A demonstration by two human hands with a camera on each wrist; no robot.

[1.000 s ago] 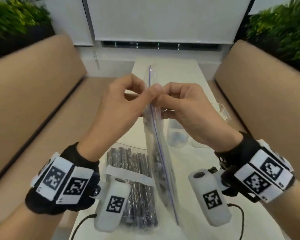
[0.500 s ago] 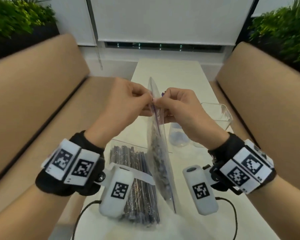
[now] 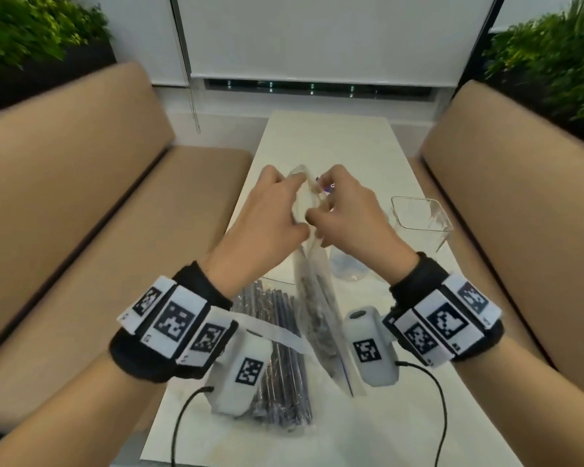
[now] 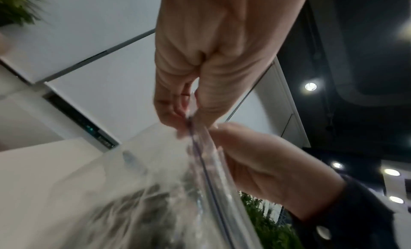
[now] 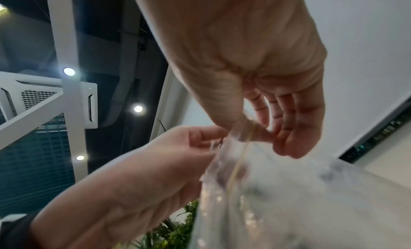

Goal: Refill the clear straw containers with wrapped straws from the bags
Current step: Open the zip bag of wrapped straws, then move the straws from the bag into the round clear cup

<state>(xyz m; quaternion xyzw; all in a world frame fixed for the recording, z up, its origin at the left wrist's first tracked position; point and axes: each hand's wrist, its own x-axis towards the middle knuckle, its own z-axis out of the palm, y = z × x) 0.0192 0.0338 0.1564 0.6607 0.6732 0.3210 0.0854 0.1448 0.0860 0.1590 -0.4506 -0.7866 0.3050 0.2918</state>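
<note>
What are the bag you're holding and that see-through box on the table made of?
The bag, pinched at its top by the left hand and right hand, looks like thin, glossy, flexible plastic film: it crinkles, shows dark straws through it and has a zip strip. The clear container seems rigid clear plastic, perhaps acrylic: straight walls, shiny edges.

Pretty sure I'm sitting in a cafe or restaurant booth here. There's a tan padded bench [image 3: 91,183] on each side of me and a narrow white table [image 3: 327,143] running down the middle. Leafy plants [image 3: 31,32] sit up behind the seat backs, and a white roller blind [image 3: 317,38] covers the window. Overhead I can see round spotlights [image 4: 310,86] and what looks like a ceiling air conditioner [image 5: 51,101].
</note>
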